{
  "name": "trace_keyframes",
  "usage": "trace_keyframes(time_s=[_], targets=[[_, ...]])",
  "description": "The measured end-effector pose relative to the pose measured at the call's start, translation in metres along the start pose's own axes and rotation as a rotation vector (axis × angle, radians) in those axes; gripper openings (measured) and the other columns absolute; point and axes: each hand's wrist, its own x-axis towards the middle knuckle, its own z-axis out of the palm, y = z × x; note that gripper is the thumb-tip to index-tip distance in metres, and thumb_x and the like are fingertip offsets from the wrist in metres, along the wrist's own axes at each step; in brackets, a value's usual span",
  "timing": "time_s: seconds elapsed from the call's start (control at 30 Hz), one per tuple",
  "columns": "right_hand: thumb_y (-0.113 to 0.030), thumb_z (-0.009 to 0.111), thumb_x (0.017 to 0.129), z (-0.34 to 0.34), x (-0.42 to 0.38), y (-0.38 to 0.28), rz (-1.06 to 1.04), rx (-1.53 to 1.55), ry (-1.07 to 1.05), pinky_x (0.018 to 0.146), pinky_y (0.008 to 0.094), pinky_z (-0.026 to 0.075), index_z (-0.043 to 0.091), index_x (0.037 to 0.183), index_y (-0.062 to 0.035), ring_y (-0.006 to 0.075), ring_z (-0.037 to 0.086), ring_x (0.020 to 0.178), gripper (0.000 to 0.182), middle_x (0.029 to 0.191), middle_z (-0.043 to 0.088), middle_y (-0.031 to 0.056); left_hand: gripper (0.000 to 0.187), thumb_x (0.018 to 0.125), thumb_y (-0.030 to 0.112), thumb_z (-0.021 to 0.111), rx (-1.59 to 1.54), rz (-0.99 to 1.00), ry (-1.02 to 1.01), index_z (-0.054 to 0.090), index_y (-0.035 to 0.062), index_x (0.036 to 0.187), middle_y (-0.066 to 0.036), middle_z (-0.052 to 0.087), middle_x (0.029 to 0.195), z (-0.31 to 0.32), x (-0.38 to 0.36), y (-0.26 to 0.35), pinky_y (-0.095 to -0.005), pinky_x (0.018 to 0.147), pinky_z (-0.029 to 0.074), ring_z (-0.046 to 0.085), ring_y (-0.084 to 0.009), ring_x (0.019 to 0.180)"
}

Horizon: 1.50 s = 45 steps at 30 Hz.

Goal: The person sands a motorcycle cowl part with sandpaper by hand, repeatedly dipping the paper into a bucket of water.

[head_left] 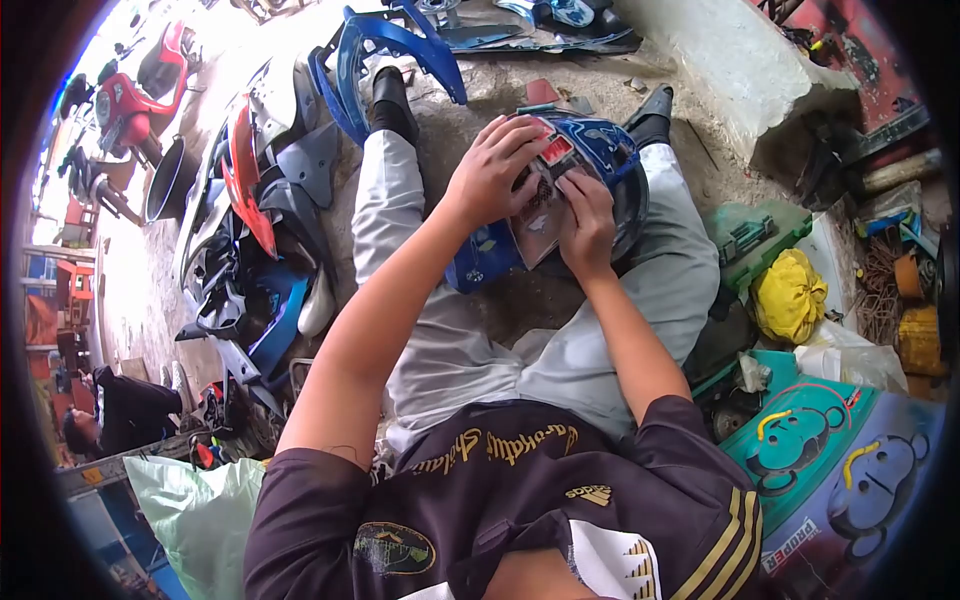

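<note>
We have a fairing (603, 142) between our legs (390, 215), heaped panels (243, 180) to our left with a motorcycle (124, 108) beyond, a frame piece (349, 62) ahead by our left foot (393, 100), and a bundle (789, 296) just beside a case (768, 232) on our right.

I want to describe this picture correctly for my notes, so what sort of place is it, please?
Probably a motorcycle repair or bodywork workshop: there is a red motorbike, a heap of loose body panels, and a blue bodywork piece being handled.
</note>
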Motion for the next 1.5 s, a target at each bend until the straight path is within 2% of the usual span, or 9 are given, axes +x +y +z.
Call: trace_keyframes(time_s=[0.13, 0.33, 0.47, 0.6, 0.73, 0.87, 0.97, 1.33, 1.5], targets=[[-0.001, 0.064, 0.097, 0.006, 0.032, 0.041, 0.107, -0.039, -0.007, 0.103, 0.0504, 0.055, 0.073, 0.119, -0.0007, 0.0413, 0.069, 0.116, 0.024, 0.122, 0.073, 0.0209, 0.046, 0.088, 0.020, 0.074, 0.004, 0.013, 0.007, 0.071, 0.0078, 0.133, -0.012, 0.065, 0.144, 0.002, 0.000, -0.003, -0.0532, 0.129, 0.037, 0.055, -0.0324, 0.146], [-0.002, 0.065, 0.095, 0.001, 0.033, 0.015, -0.209, 0.015, -0.129, 0.104, 0.0485, 0.056, 0.074, 0.122, 0.0000, 0.0412, 0.070, 0.117, 0.028, 0.125, 0.075, 0.0195, 0.048, 0.087, 0.017, 0.075, -0.019, 0.000, 0.043, 0.071, 0.0087, 0.134, -0.012, 0.066, 0.145, 0.002, -0.004, -0.002, -0.0535, 0.126, 0.040, 0.055, -0.0333, 0.147], [-0.003, 0.065, 0.095, 0.005, 0.031, 0.052, 0.126, -0.060, -0.061, 0.108, 0.0505, 0.054, 0.075, 0.124, -0.0007, 0.0408, 0.068, 0.121, 0.030, 0.126, 0.073, 0.0179, 0.056, 0.081, 0.025, 0.080, 0.008, -0.029, -0.007, 0.072, 0.0099, 0.134, -0.008, 0.065, 0.148, 0.004, -0.004, -0.003, -0.0528, 0.130, 0.036, 0.054, -0.0296, 0.148], [0.005, 0.062, 0.099, 0.005, 0.021, 0.014, -0.080, -0.006, -0.064, 0.104, 0.0500, 0.056, 0.076, 0.120, 0.0005, 0.0408, 0.070, 0.118, 0.026, 0.124, 0.074, 0.0200, 0.056, 0.081, 0.023, 0.081, -0.026, -0.045, -0.001, 0.072, 0.0112, 0.135, -0.008, 0.065, 0.147, 0.001, -0.004, -0.003, -0.0537, 0.130, 0.037, 0.054, -0.0292, 0.148], [0.002, 0.063, 0.099, 0.012, 0.032, 0.038, 0.086, -0.039, -0.027, 0.106, 0.0498, 0.055, 0.076, 0.120, 0.0004, 0.0401, 0.069, 0.118, 0.025, 0.125, 0.074, 0.0183, 0.049, 0.083, 0.016, 0.078, -0.046, -0.054, 0.032, 0.073, 0.0120, 0.132, -0.008, 0.067, 0.147, 0.001, -0.003, -0.002, -0.0536, 0.127, 0.041, 0.058, -0.0312, 0.146], [-0.009, 0.063, 0.101, 0.009, 0.038, 0.008, -0.185, -0.011, -0.139, 0.100, 0.0511, 0.056, 0.074, 0.121, 0.0013, 0.0417, 0.069, 0.114, 0.025, 0.123, 0.074, 0.0202, 0.050, 0.084, 0.015, 0.077, -0.058, -0.060, 0.010, 0.073, 0.0109, 0.134, -0.010, 0.067, 0.147, -0.001, -0.004, -0.001, -0.0532, 0.127, 0.040, 0.057, -0.0319, 0.146], [-0.009, 0.065, 0.099, 0.009, 0.045, 0.044, 0.078, 0.012, -0.105, 0.102, 0.0504, 0.056, 0.075, 0.120, 0.0014, 0.0409, 0.069, 0.115, 0.025, 0.123, 0.074, 0.0200, 0.052, 0.085, 0.015, 0.076, -0.058, -0.054, 0.025, 0.072, 0.0099, 0.136, -0.011, 0.067, 0.147, 0.000, -0.003, -0.004, -0.0529, 0.127, 0.040, 0.057, -0.0325, 0.147], [-0.004, 0.064, 0.093, 0.006, 0.031, -0.001, -0.224, 0.072, -0.194, 0.099, 0.0502, 0.057, 0.074, 0.117, 0.0011, 0.0405, 0.069, 0.114, 0.026, 0.120, 0.074, 0.0183, 0.049, 0.090, 0.004, 0.072, -0.074, -0.119, 0.041, 0.068, 0.0012, 0.139, -0.018, 0.065, 0.147, -0.001, -0.001, -0.004, -0.0505, 0.122, 0.046, 0.056, -0.0404, 0.145], [-0.002, 0.063, 0.101, 0.012, 0.044, 0.026, 0.084, -0.010, -0.023, 0.100, 0.0478, 0.058, 0.076, 0.117, -0.0007, 0.0399, 0.072, 0.112, 0.021, 0.120, 0.076, 0.0180, 0.046, 0.091, -0.003, 0.069, -0.135, -0.133, 0.065, 0.070, 0.0002, 0.137, -0.018, 0.066, 0.146, 0.002, -0.002, -0.006, -0.0509, 0.121, 0.047, 0.058, -0.0406, 0.144]])
